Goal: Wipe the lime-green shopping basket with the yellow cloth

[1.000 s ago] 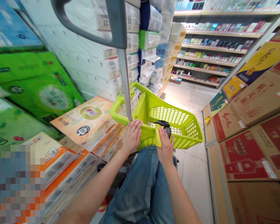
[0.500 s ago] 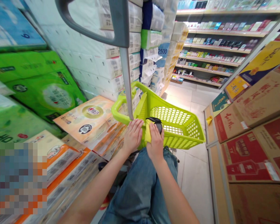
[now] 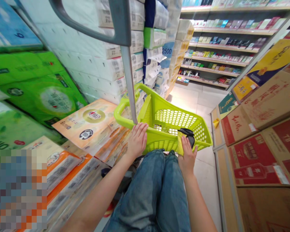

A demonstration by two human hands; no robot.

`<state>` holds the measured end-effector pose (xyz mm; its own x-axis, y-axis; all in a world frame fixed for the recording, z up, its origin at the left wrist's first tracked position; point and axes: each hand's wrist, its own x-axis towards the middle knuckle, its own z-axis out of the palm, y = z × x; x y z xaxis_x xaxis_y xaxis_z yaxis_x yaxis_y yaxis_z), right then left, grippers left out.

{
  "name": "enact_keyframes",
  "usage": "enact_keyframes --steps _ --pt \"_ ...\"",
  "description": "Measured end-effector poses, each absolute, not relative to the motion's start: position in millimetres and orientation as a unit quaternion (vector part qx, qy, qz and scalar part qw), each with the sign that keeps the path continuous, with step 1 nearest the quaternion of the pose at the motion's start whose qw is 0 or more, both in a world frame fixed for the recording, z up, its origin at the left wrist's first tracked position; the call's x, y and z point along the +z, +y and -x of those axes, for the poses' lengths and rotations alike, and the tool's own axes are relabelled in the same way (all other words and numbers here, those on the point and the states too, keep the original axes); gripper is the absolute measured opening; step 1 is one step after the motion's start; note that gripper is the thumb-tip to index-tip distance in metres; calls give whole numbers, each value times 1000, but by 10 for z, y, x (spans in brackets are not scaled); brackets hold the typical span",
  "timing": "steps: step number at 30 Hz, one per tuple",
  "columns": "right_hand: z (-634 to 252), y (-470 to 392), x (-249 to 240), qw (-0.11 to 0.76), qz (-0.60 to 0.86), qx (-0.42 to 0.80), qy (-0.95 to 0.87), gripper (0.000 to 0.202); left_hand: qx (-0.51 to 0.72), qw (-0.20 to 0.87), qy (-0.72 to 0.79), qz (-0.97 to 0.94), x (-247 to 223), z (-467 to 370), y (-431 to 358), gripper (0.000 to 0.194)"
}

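A lime-green shopping basket (image 3: 159, 139) with a perforated body stands in front of my knees, its grey pull handle (image 3: 128, 74) raised at the left. My left hand (image 3: 137, 139) is closed over the near rim, at the foot of the handle's metal pole. Farther right along the same rim, my right hand (image 3: 187, 154) presses a yellow cloth (image 3: 180, 144) against the basket, its fingers bent over the edge. A black and dark-grey piece (image 3: 188, 133) shows beside the cloth at the fingertips; whether it is part of the cloth I cannot tell.
Packs of tissue paper (image 3: 91, 116) are stacked close on the left. Cardboard cartons (image 3: 258, 158) line the right side. Pale floor tiles (image 3: 204, 175) run between them toward shelves (image 3: 217, 46) of small boxed goods at the back.
My right hand has slid the yellow cloth and the dark piece rightward along the near rim. My left hand stays on the rim by the pole. My knees have come closer together.
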<state>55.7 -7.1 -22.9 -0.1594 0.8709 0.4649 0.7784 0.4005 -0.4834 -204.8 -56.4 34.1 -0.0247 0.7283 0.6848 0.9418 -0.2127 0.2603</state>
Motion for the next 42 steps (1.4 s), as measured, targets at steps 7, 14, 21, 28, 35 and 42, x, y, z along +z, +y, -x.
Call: enact_keyframes --steps 7,14,21,28,35,42 --pt "125 -180 104 377 495 119 -774 80 -379 149 -610 679 334 2042 -562 44" --pt "675 -363 376 384 391 128 -826 76 -370 150 -611 684 352 2048 -571 44" --pt "-47 -189 -54 378 458 83 -800 85 -370 153 -613 681 331 2054 -560 45" --pt "-349 -73 -181 393 527 94 -748 86 -382 146 -610 679 326 2032 -552 45" --pt "675 -322 336 390 393 149 -820 77 -372 142 -610 685 360 2043 -579 45" --pt "461 -309 216 383 403 119 -823 80 -368 146 -611 685 365 2052 -578 44"
